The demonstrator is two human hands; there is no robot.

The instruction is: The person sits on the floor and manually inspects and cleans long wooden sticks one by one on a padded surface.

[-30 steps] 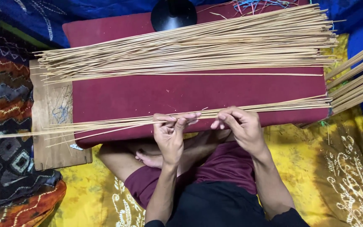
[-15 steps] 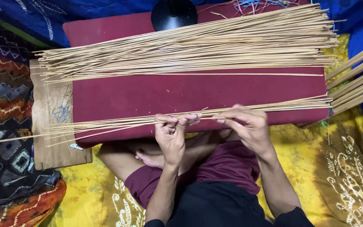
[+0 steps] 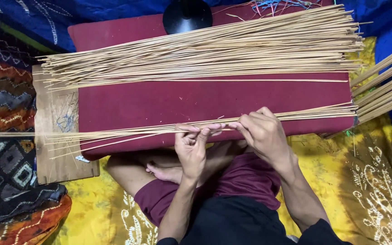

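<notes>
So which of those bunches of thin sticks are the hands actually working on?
The thin near bunch along the maroon cushion's front edge; left hand and right hand pinch it. The big far pile lies untouched.

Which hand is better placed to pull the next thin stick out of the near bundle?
Probably the left hand: its fingertips pinch the near bundle of thin sticks with the long free ends fanning out on its side. The right hand lies curled over the bundle, better placed to hold it down on the maroon cushion.
</notes>
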